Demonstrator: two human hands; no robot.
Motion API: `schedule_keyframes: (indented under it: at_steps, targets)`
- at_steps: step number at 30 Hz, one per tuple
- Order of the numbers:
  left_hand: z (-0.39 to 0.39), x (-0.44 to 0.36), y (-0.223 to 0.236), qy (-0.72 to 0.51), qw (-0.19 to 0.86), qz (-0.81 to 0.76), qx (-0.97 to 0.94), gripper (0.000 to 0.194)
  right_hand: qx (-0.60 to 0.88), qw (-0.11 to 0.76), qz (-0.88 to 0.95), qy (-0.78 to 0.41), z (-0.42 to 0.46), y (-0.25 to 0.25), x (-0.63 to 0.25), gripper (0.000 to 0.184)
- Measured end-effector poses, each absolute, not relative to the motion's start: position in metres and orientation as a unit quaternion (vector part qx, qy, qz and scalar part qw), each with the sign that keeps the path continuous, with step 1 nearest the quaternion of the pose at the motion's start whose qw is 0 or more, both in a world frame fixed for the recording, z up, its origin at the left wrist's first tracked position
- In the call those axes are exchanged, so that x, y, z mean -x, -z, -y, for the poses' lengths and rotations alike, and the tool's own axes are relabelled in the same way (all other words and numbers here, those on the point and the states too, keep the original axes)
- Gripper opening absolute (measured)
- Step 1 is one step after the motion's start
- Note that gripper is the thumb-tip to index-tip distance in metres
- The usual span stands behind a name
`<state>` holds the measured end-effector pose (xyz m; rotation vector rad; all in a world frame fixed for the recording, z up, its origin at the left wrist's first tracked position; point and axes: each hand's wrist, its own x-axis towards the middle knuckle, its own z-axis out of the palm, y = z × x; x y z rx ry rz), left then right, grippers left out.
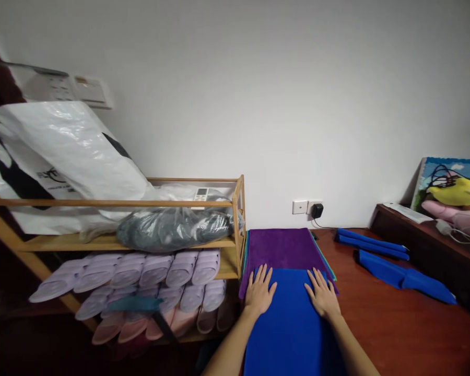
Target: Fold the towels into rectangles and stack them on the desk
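Observation:
A blue cloth (292, 329) lies spread on a red-brown wooden table (391, 324), over a purple cloth (282, 248) whose far half shows beyond it. My left hand (259, 291) rests flat on the blue cloth's far left corner, fingers spread, holding nothing. My right hand (321, 293) lies flat on its far right corner in the same way. Thin edges of other coloured cloths show under the purple one.
Two folded blue cloths (370, 243) (403, 277) lie to the right. A wooden shoe rack (235, 230) with several lilac and pink slippers (156, 271), bagged items and a remote stands to the left. A wall socket with a plug (316, 210) is behind. A raised shelf (415, 227) holds toys.

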<state>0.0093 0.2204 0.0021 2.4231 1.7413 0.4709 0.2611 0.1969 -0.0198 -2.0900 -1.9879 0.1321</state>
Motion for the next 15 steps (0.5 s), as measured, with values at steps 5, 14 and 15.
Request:
schedule_keyframes:
  at_steps: [5,14,15]
  targets:
    - [-0.214,-0.006,-0.002,-0.145,0.031,-0.606,-0.782,0.054,0.728,0.115,0.675,-0.026,-0.192,0.021,-0.263,0.062]
    - [-0.174,-0.018,-0.017,-0.158,-0.016,-0.588,-0.793,0.056,0.743,0.157,0.648,0.048,-0.167,-0.001,-0.220,0.058]
    - [-0.161,-0.023,-0.010,-0.169,-0.036,-0.561,-0.810,0.058,0.731,0.176,0.659,0.030,-0.156,-0.001,-0.207,0.057]
